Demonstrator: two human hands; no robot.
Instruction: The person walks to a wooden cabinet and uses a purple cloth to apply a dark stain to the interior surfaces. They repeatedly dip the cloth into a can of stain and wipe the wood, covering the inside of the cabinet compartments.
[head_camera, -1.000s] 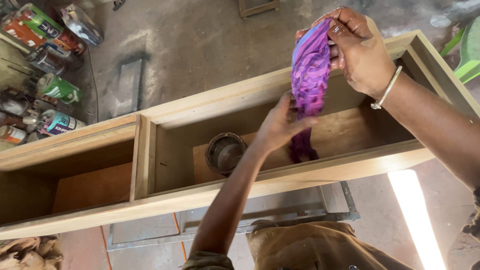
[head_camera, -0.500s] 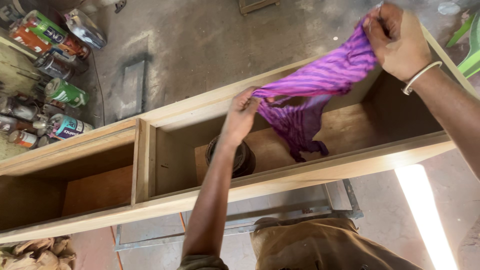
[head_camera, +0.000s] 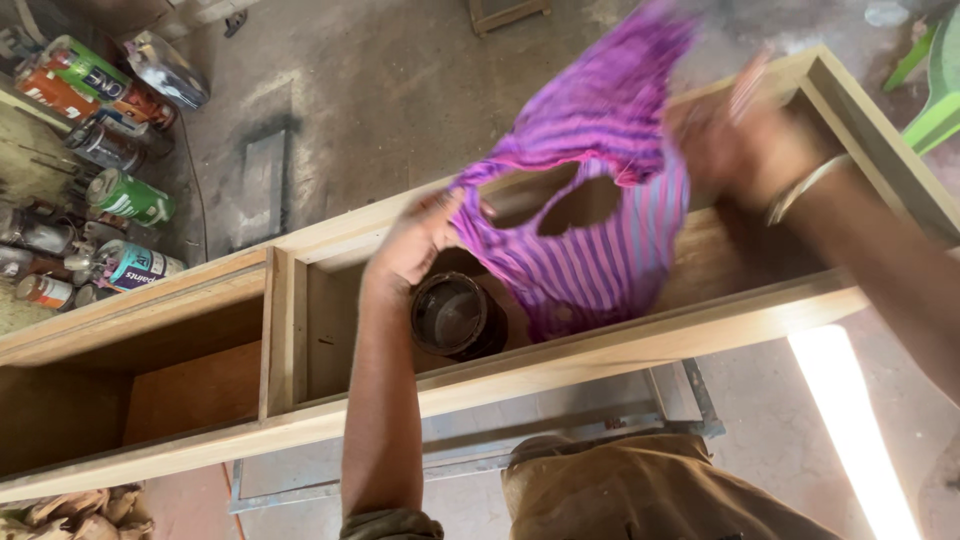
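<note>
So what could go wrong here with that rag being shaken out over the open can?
1. The purple rag, spread between the left hand and right hand, hangs right beside the open dark can in the wooden cabinet; its tail could dip in or tip the can.
2. A spill would probably stain the bare wood.
3. The right hand is blurred with motion and could knock the cabinet's edge.
</note>
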